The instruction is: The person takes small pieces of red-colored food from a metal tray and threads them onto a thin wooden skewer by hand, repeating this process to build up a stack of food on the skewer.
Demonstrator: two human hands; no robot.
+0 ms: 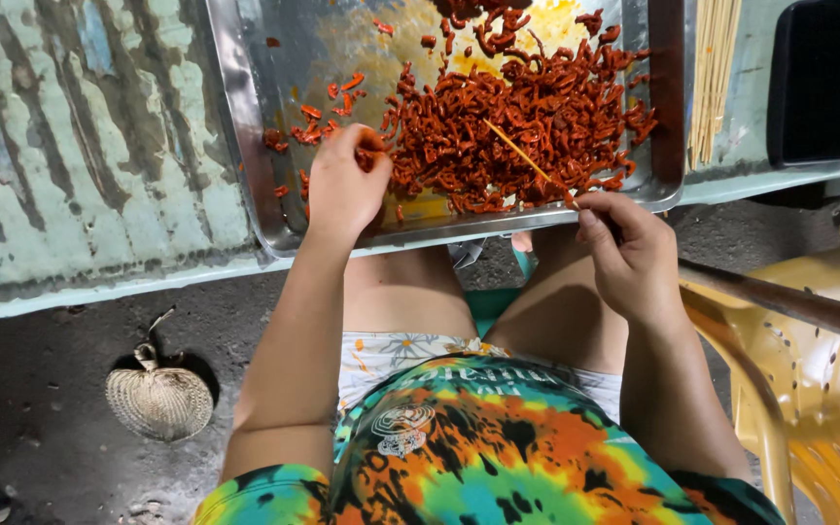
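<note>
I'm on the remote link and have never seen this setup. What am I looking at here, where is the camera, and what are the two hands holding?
There is no machine: a seated person works with bare hands, and the single camera sits on their head, looking down past their knees. The left hand pinches a red marinated piece at the edge of the pile of red pieces in a metal tray. The right hand holds a thin wooden skewer that lies across the pile. More skewers lie right of the tray on the worn painted table. A woven fan lies on the ground, and a yellow plastic chair stands at right.
</note>
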